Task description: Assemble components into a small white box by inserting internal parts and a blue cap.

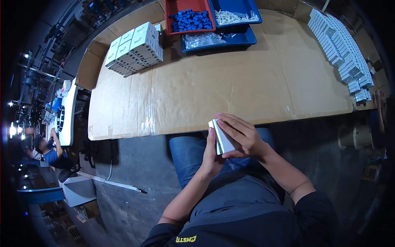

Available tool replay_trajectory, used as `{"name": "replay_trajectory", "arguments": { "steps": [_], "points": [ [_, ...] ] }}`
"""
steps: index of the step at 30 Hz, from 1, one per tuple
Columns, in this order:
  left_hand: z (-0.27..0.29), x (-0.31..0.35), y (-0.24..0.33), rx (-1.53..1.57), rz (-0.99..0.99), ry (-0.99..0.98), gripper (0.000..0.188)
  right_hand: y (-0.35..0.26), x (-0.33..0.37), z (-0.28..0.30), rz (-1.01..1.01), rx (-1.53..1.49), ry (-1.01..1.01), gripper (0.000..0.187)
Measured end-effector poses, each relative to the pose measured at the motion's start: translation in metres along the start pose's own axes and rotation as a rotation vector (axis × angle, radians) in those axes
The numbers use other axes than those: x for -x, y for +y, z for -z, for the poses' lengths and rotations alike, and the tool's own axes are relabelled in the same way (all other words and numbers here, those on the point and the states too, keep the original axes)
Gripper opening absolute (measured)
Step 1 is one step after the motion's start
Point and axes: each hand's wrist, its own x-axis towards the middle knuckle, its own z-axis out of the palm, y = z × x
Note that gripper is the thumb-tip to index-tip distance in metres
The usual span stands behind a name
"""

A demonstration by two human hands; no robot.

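Observation:
Both hands hold a white, flat-sided block (226, 143) with a dark lengthwise gap, just off the table's near edge and above my lap. It looks like a small box or casing, though its exact kind is unclear. My left hand (212, 155) grips it from the left, thumb along that side and the other fingers mostly hidden beneath. From the right, my right hand (245, 139) closes on it, its fingers reaching over the far end and its thumb near the close end.
Cardboard covers the table (214, 90). Stacked white boxes (135, 48) stand far left. A red tray (169, 29) holds blue parts; blue trays (247, 40) hold white pieces and clear bags. Rows of pale blocks (343, 53) line the right. Another person (57, 154) sits far left.

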Motion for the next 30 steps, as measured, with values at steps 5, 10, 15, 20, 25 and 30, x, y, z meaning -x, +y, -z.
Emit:
{"name": "replay_trajectory", "arguments": {
  "steps": [5, 10, 15, 20, 25, 30],
  "points": [
    [0.012, -0.016, -0.013, -0.149, -0.226, -0.142, 0.085, 0.002, 0.006, -0.015, -0.233, -0.225, 0.14, 0.086],
    [0.001, -0.033, -0.012, -0.566, -0.575, 0.011, 0.072, -0.004, 0.002, -0.022, -0.539, -0.415, 0.217, 0.084],
    [0.011, -0.032, -0.005, -0.052, -0.342, 0.094, 0.063, 0.0, 0.007, -0.009, -0.433, -0.255, 0.012, 0.067],
    [0.019, -0.035, -0.01, -0.058, -0.205, 0.131, 0.054, 0.007, 0.024, -0.025, -0.347, -0.187, -0.032, 0.06],
    [0.015, -0.037, -0.009, -0.135, -0.202, 0.165, 0.053, 0.009, 0.025, -0.033, -0.277, -0.038, 0.002, 0.053],
    [0.016, -0.039, -0.013, -0.173, -0.199, 0.195, 0.051, 0.006, 0.028, -0.04, -0.257, 0.062, 0.064, 0.048]
  ]
}}
